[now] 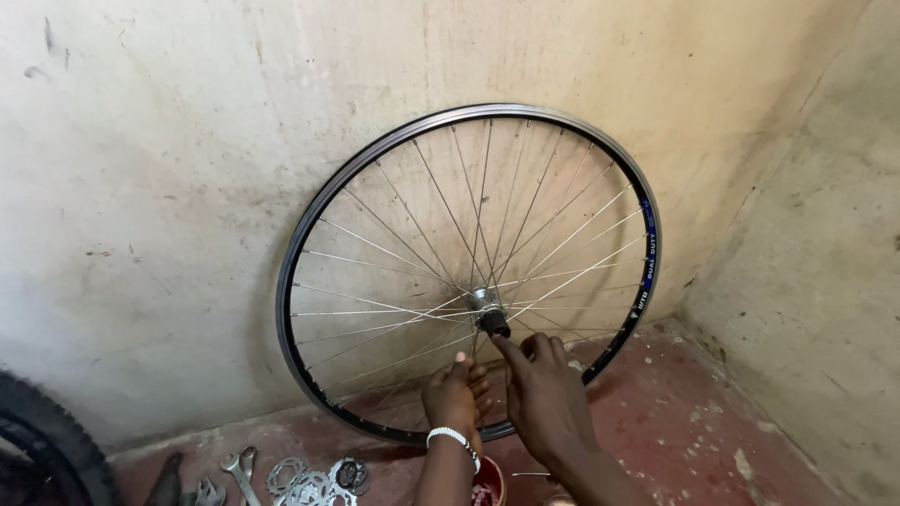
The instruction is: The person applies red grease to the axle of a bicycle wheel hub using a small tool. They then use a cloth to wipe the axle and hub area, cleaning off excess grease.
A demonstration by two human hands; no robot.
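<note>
Against the wall, a wheel (466,272) is being steadied upright on the floor. Its hub (488,312) is being touched by the right hand (547,398), forefinger extended; the left hand (455,398) is being held half-curled among the lower spokes, nothing visibly gripped. Light pressure is best, so the rim is kept from rolling.

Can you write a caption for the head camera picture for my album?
Two hands, left hand and right hand, reach the hub of a bicycle wheel leaning on a wall.

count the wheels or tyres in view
2: a bare spoked wheel leaning on the wall, and a knobby tyre cut off at the left edge. More may be out of frame.
</note>
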